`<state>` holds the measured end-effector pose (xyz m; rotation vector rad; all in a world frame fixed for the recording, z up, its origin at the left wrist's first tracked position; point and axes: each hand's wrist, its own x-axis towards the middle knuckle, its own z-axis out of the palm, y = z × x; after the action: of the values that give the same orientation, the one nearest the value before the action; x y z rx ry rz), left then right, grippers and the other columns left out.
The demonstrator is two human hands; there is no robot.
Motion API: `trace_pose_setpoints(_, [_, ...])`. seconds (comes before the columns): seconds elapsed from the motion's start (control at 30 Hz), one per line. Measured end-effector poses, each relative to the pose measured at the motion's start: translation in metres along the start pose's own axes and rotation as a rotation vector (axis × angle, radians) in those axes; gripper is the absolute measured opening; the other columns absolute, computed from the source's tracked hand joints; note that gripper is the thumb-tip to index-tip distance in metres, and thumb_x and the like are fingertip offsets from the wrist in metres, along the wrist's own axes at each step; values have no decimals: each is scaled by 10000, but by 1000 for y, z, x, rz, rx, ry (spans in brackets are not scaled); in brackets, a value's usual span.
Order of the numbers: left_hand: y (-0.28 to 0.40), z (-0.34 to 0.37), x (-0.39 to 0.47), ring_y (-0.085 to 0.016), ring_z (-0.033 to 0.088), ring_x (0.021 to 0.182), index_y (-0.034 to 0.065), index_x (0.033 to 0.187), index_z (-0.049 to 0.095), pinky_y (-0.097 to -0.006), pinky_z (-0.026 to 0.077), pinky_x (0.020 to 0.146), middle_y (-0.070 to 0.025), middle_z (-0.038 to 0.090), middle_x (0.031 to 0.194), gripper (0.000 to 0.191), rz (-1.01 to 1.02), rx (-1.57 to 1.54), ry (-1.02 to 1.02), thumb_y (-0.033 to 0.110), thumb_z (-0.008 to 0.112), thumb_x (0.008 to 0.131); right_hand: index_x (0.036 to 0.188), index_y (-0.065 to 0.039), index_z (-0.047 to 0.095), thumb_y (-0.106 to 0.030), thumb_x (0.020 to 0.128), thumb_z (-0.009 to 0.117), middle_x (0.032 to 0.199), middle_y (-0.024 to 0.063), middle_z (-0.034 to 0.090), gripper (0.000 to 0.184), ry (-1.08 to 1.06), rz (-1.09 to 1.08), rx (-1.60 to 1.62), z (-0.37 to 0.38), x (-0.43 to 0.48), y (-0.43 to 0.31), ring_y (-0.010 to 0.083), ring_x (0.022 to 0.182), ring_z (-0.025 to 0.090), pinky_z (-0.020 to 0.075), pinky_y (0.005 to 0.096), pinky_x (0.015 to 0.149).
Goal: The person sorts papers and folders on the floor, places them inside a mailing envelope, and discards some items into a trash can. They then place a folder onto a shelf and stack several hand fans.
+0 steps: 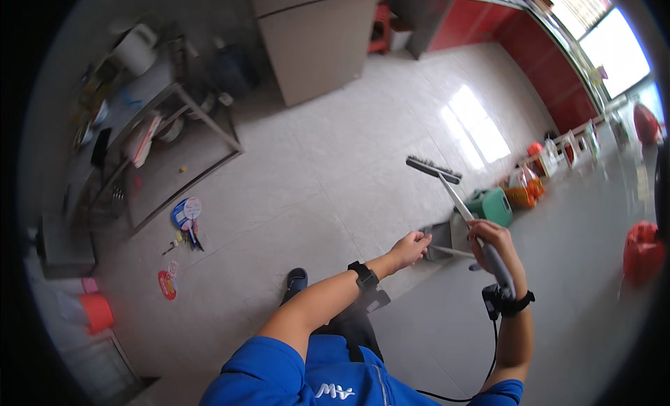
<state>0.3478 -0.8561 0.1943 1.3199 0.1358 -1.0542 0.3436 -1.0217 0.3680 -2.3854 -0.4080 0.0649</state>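
My right hand [494, 244] grips the handle of a long-handled scrub brush [455, 191]. The pole is white, with a grey grip running down past my wrist. Its wide grey head [433, 169], with dark bristles facing up, is raised away from me. My left hand [411, 251] is stretched forward with its fingers curled together. Just beyond those fingertips is a grey dustpan [442, 237] with a thin pale handle. Whether my fingers touch or hold it cannot be made out. Both wrists wear black straps with small devices.
Litter [187, 223] and a red label [167, 285] lie on the tiled floor to the left. A metal-framed table [209, 123] stands at upper left, beside a refrigerator [319, 45]. A green jug [492, 206] and orange packages [523, 189] are at right, near a red container [643, 251].
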Motion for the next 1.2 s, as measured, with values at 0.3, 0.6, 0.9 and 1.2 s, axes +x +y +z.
trace_pose_setpoints(0.3, [-14,-181,-206,-186,548,887,27,1230,383,-379,466,764,-93,544,961,698,-69,-751,16,602,403,834,902,-9,549,-22,727,569,909,152,558,177,-473,-434,-27,195,61,-215,327,783,587,489,365,691])
trace_pose_setpoints(0.6, [-142,-364,-318,-243,575,694,-114,1016,348,-369,460,535,-211,545,853,444,130,-747,904,186,556,763,1212,-10,428,-1,826,492,1057,151,523,392,-984,-500,226,368,119,-359,267,926,592,497,325,778])
trace_pose_setpoints(0.9, [-157,-480,-402,-382,589,834,-56,1013,361,-439,475,709,-269,575,896,431,30,-612,1451,245,554,774,1346,-158,139,-279,927,392,830,128,568,504,-1504,821,532,487,181,-434,202,548,564,495,322,489])
trace_pose_setpoints(1.2, [-200,-615,-461,-271,625,778,-22,1196,452,-331,476,688,-162,641,830,566,375,-604,1490,398,537,827,1299,-123,284,-234,907,441,590,44,453,437,-1338,737,415,624,259,-535,151,395,427,359,282,346])
